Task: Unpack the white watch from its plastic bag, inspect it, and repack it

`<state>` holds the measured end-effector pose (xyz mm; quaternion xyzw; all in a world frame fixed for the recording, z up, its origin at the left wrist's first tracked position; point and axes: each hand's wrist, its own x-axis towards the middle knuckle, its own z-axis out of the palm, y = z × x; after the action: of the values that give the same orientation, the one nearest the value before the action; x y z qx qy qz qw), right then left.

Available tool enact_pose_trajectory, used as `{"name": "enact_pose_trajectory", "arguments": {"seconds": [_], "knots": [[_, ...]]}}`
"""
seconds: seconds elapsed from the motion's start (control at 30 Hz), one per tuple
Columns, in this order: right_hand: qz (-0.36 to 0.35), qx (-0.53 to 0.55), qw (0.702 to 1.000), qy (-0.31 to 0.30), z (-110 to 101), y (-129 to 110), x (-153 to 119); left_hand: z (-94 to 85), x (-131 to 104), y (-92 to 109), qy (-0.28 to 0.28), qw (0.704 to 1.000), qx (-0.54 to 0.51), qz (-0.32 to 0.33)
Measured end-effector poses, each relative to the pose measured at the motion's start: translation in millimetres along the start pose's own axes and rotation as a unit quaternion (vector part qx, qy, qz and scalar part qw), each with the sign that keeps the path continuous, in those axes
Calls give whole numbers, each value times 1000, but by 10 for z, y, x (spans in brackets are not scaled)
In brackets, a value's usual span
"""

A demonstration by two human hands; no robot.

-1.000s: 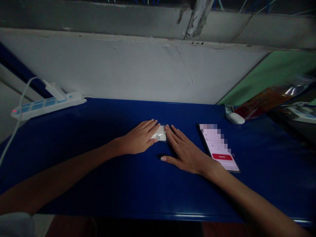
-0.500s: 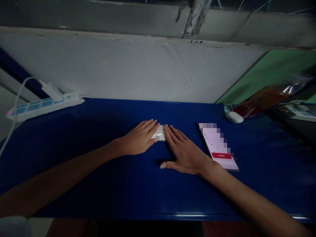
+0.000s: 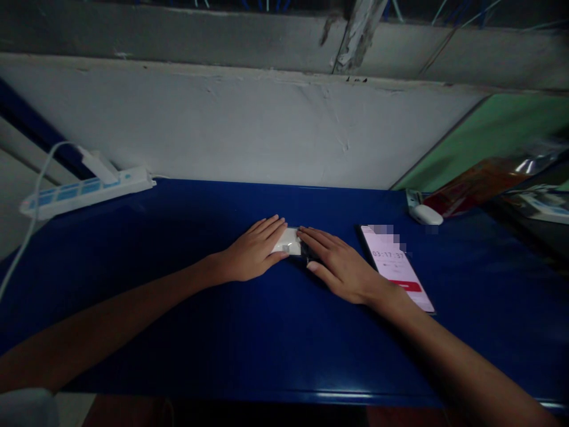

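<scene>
Between my hands a small flat white item (image 3: pixel 290 242) with a shiny, clear-plastic-like surface lies on the blue tabletop (image 3: pixel 249 350). My left hand (image 3: pixel 254 250) rests over its left part, fingers stretched out and pointing away to the right, thumb along the near edge. From the other side my right hand (image 3: pixel 340 264) is laid out flat, its fingertips on the right end. A dark strip (image 3: pixel 306 250) shows beside the white part, just under the right fingers. Both palms hide much of the item, so its kind cannot be made out.
A phone (image 3: pixel 395 267) with a lit screen lies right of my right hand. Farther back are a white rounded object (image 3: pixel 425 214) and a reddish plastic package (image 3: pixel 480 181). A white power strip (image 3: pixel 89 193) with a plugged-in cable sits at the back left, before the wall (image 3: pixel 267 124).
My right hand has shifted slightly right and turned flatter, its thumb moving up toward the fingers. A dark strip now shows at the item's right end. The left hand stays nearly in place.
</scene>
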<state>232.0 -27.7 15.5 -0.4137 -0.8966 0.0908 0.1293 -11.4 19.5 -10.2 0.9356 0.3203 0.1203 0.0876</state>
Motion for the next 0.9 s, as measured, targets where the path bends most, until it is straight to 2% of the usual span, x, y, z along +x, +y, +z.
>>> {"name": "enact_pose_trajectory", "arguments": {"seconds": [0.13,0.3,0.5,0.63,0.73,0.9], "knots": [[10,28,998,46,-52,81,2,15,-8,-36,11,1000,-6,14],[0,50,994,102,-71,173,0,-12,-9,-14,35,996,-63,60],[-14,101,983,154,-176,156,-25,-95,-19,28,45,986,-120,111],[-5,124,974,188,-257,126,-46,-131,-26,40,46,987,-129,88],[23,137,960,242,-287,111,-55,-132,-24,47,56,988,-131,56],[112,234,909,325,-266,101,-21,-128,-13,48,87,983,-159,18]]}}
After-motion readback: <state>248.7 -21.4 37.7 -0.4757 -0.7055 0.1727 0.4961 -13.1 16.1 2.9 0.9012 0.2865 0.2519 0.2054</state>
